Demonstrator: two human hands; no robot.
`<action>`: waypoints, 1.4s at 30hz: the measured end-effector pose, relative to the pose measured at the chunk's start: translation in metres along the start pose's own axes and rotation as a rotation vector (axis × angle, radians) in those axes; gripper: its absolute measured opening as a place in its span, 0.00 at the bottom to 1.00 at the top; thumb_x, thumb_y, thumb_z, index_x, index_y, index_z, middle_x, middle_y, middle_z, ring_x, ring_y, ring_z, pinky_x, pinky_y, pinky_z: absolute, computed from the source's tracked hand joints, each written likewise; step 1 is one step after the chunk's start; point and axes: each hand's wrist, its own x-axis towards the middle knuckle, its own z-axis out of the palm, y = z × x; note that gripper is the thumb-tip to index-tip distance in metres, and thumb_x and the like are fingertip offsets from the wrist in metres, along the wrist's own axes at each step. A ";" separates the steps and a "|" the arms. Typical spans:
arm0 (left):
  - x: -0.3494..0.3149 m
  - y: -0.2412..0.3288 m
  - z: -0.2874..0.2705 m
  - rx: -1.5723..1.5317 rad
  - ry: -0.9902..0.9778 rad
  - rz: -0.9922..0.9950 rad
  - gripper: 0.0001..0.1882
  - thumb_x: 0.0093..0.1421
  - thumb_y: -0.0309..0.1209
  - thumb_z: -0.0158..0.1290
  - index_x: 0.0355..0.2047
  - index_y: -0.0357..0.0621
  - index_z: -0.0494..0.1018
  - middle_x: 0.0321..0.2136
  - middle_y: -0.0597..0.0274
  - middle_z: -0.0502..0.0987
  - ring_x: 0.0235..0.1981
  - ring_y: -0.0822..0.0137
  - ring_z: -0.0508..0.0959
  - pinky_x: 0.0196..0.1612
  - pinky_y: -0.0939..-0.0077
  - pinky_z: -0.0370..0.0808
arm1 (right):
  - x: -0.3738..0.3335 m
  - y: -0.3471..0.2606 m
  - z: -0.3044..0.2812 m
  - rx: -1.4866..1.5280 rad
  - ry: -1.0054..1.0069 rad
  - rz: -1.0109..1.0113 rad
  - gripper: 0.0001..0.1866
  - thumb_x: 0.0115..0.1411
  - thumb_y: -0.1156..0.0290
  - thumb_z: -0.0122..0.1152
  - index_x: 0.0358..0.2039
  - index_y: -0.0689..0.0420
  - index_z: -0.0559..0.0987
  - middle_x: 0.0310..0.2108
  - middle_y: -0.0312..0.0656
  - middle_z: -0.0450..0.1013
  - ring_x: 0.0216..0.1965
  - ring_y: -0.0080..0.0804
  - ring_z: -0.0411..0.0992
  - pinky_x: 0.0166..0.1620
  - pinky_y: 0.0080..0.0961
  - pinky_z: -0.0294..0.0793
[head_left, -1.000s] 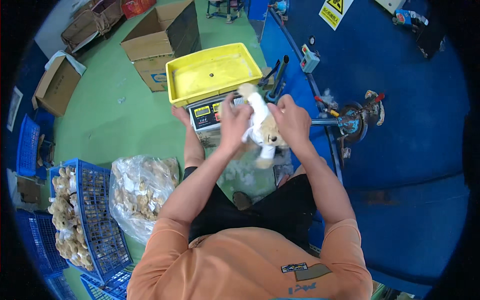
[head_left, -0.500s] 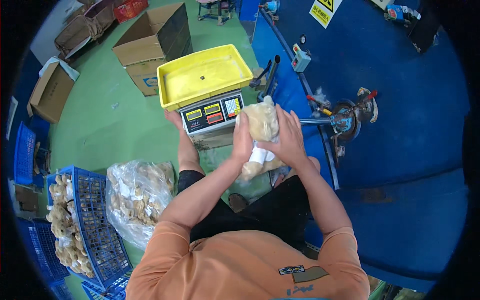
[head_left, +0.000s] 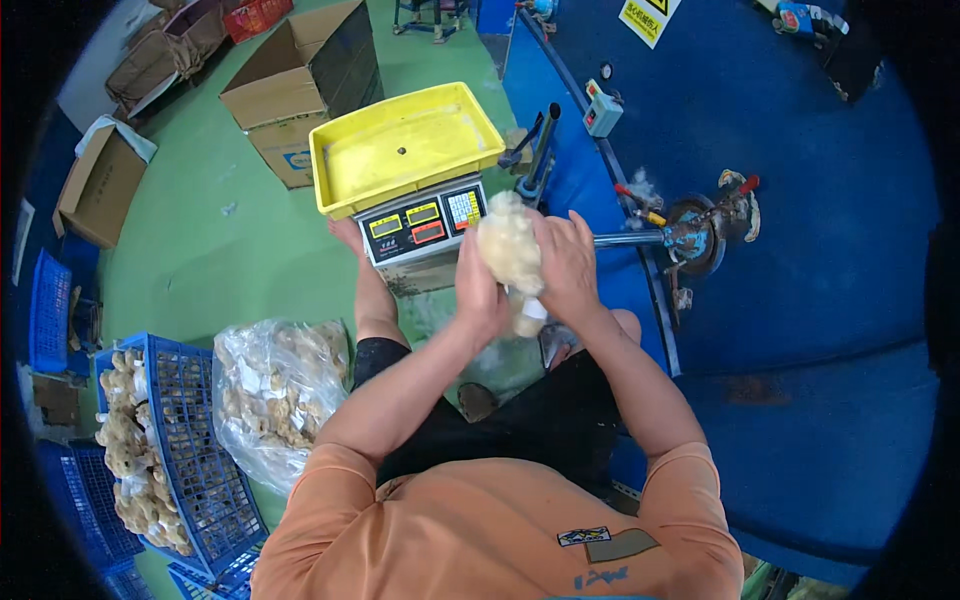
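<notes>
Press evenly on the plush toy [head_left: 511,252] grasped between left hand [head_left: 481,288] and right hand [head_left: 569,266] (probably back side up, kinda blurry), minding white cloth [head_left: 534,309] just below the grip.

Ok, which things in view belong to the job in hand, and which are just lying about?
Likely involved:
- plush toy, between left hand and right hand
- metal pipe
- scale, yellow tray
- bagged toys

Apparently idle:
- open cardboard box
- red bin
</notes>
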 end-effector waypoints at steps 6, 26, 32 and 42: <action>0.012 0.014 -0.010 0.194 -0.063 -0.034 0.22 0.74 0.42 0.38 0.55 0.37 0.69 0.48 0.56 0.75 0.49 0.64 0.74 0.53 0.75 0.71 | 0.006 -0.005 0.004 -0.002 -0.009 0.092 0.32 0.53 0.62 0.62 0.58 0.60 0.69 0.41 0.46 0.75 0.46 0.39 0.71 0.65 0.43 0.56; 0.002 -0.007 -0.007 0.612 -0.167 0.270 0.20 0.74 0.36 0.39 0.56 0.35 0.69 0.48 0.54 0.76 0.45 0.66 0.74 0.52 0.75 0.71 | -0.003 0.029 -0.006 0.065 0.089 -0.055 0.23 0.58 0.61 0.54 0.53 0.57 0.75 0.40 0.42 0.75 0.47 0.37 0.70 0.68 0.47 0.54; -0.008 -0.027 -0.017 0.537 -0.055 0.391 0.20 0.74 0.36 0.39 0.59 0.37 0.66 0.48 0.53 0.75 0.45 0.68 0.74 0.50 0.76 0.72 | 0.000 0.022 -0.013 0.139 0.022 -0.120 0.21 0.57 0.62 0.55 0.50 0.57 0.77 0.40 0.42 0.75 0.47 0.38 0.70 0.68 0.49 0.53; -0.025 -0.036 0.004 0.366 -0.121 0.364 0.22 0.75 0.41 0.37 0.64 0.44 0.58 0.52 0.54 0.71 0.47 0.65 0.75 0.46 0.73 0.76 | -0.001 0.030 -0.024 0.218 -0.008 -0.093 0.17 0.56 0.65 0.57 0.44 0.59 0.78 0.40 0.43 0.74 0.45 0.39 0.70 0.68 0.49 0.52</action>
